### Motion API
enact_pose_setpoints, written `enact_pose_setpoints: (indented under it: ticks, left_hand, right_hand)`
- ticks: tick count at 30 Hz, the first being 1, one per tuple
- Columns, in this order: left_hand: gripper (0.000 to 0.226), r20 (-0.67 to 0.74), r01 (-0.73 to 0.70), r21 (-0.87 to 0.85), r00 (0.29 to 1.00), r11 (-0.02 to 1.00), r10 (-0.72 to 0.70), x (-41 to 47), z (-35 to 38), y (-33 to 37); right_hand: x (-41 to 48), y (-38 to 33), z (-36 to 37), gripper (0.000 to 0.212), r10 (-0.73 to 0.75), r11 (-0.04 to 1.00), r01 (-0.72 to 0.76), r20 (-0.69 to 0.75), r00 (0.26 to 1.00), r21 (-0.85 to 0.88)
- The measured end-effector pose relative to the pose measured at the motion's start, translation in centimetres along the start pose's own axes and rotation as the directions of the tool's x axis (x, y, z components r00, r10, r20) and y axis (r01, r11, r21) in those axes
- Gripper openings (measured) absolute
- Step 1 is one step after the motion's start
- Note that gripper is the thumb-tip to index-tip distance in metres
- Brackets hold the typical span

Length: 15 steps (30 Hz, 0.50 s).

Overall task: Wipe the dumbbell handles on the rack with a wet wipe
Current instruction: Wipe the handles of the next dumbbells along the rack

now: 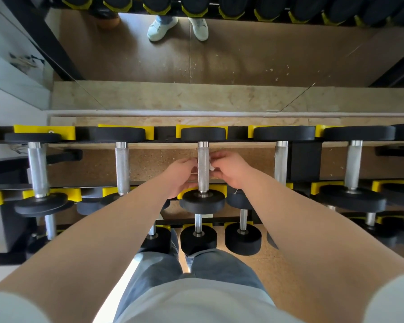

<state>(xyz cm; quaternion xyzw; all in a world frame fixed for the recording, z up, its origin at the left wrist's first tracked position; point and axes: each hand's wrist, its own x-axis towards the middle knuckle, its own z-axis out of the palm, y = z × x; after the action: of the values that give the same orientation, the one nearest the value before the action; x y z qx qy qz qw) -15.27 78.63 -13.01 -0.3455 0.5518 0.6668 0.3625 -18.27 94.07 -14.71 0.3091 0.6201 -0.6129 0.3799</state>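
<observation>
The right hand (229,170) pinches the wet wipe (211,167) beside the middle handle (203,166), the left hand's (181,176) grip is unclear, and the rough knurling could snag and tear the wipe.

Speckled brown floor (149,164), wall mirror (219,61) above a pale chipboard ledge (196,96).

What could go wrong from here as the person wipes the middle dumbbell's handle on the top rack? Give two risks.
1. Only a small bunched scrap of wet wipe shows, pinched by the right hand beside the handle; it may miss much of the knurling or snag on it.
2. The left hand and right hand flank the handle closely; if the dumbbell rolls in its yellow cradle, fingers might get pinched.
</observation>
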Motion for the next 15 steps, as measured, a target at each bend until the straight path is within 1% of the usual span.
enact_pose_setpoints:
  ticks: [1, 3, 4, 5, 7, 9, 11, 12, 13, 15]
  left_hand:
    - [0.02, 0.003, -0.002, -0.04, 1.0, 0.999, 0.002, 0.2, 0.0, 0.1]
    - [0.019, 0.017, -0.002, -0.073, 1.0, 0.997, 0.003, 0.9, -0.1, 0.2]
    - [0.019, 0.028, 0.002, -0.072, 1.0, 0.997, 0.0, 1.1, -0.2, 0.4]
    - [0.021, 0.039, 0.008, -0.082, 0.999, 0.997, -0.004, 1.3, -0.3, 0.5]
    - [0.027, 0.062, 0.019, -0.093, 0.998, 0.995, -0.014, 1.7, -0.6, 0.7]
    - [0.03, 0.065, 0.036, -0.044, 0.997, 0.998, -0.033, 2.0, -0.8, 0.7]
    - [0.029, 0.062, 0.053, 0.053, 0.996, 0.997, -0.057, 2.1, -1.2, 0.6]
    - [0.025, 0.073, 0.058, 0.118, 0.995, 0.991, -0.067, 2.2, -1.5, 0.5]
    - [0.021, 0.091, 0.065, 0.181, 0.992, 0.981, -0.082, 2.1, -1.9, 0.5]
    - [0.019, 0.106, 0.08, 0.246, 0.988, 0.966, -0.109, 2.0, -2.3, 0.5]
  right_hand:
    - [-0.1, 0.4, -0.1, 0.032, 0.029, 0.998, -0.027, 0.042, 0.999, -0.055]
    - [-0.7, 0.7, -0.4, 0.043, 0.084, 0.968, -0.055, 0.109, 0.99, -0.243]
    - [-0.8, 0.6, -0.6, 0.047, 0.105, 0.955, -0.061, 0.137, 0.985, -0.292]
    - [-1.0, 0.4, -0.8, 0.05, 0.11, 0.952, -0.057, 0.163, 0.981, -0.3]
    - [-1.2, -0.3, -1.0, 0.051, 0.067, 0.972, -0.022, 0.184, 0.981, -0.236]
    - [-1.1, -0.7, -1.0, 0.053, -0.006, 0.997, 0.018, 0.157, 0.988, -0.074]
    - [-0.6, -0.5, -1.1, 0.055, -0.049, 0.995, 0.038, 0.117, 0.992, 0.092]
    - [-0.5, -0.2, -1.1, 0.054, -0.059, 0.993, 0.047, 0.111, 0.992, 0.106]
    - [-0.4, 0.1, -1.1, 0.055, -0.059, 0.996, 0.052, 0.108, 0.992, 0.066]
    - [-0.7, 0.8, -1.0, 0.058, -0.032, 0.993, 0.043, 0.103, 0.994, -0.107]
